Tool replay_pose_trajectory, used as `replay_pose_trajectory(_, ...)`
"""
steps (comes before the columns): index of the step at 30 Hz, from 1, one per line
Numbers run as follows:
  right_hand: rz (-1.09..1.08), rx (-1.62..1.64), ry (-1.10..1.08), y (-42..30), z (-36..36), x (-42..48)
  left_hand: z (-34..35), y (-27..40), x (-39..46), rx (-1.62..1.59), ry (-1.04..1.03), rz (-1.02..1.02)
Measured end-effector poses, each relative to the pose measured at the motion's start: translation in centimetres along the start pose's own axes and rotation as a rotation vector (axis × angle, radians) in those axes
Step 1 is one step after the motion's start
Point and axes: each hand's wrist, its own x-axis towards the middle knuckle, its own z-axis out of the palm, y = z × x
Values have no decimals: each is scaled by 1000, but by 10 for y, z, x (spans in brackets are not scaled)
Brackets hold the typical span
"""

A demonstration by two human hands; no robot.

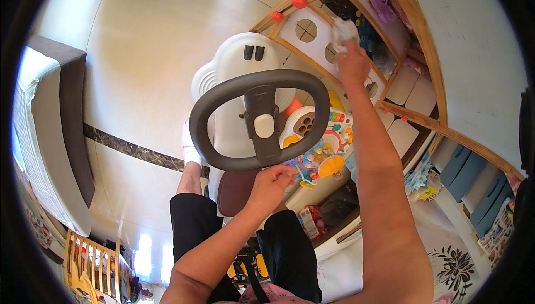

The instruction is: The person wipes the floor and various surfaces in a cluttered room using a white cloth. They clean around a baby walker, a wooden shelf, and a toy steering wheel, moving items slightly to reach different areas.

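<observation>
My right hand (354, 64) is closed around a crumpled white cloth (345, 30), blurred at its edges. The cloth is against a white panel (288, 30) with round holes, set in a wooden frame (422, 24). Close to the lower rim of a black toy steering wheel (259, 77) is my left hand (269, 187), its fingers bent and pointing right. Whether it touches the rim or grips anything cannot be made out. Beneath the wheel stands a white ride-on toy (230, 62) with a dark brown seat (236, 191).
Right of the wheel lies a colourful activity toy (330, 149). Red-orange knobs (299, 2) jut from the wooden frame. A sofa or bed edge (71, 128) lines the left side, and a slatted wooden crib-like rack (94, 258) stands lower left. Blue-grey panels (464, 170) are at right.
</observation>
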Motion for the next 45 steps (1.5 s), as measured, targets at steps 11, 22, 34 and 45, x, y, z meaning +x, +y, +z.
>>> replay_pose_trajectory(11,-6,318,116,-108,17,41,7,-6,5,-8,13,-10)
replay_pose_trajectory(22,133,127,65,17,27,-2,13,-4,10,28,28,-1)
replay_pose_trajectory(34,-179,348,83,-92,17,-29,20,-13,15,22,54,-8)
replay_pose_trajectory(45,-16,220,23,-3,11,-75,16,-11,14,-152,238,57)
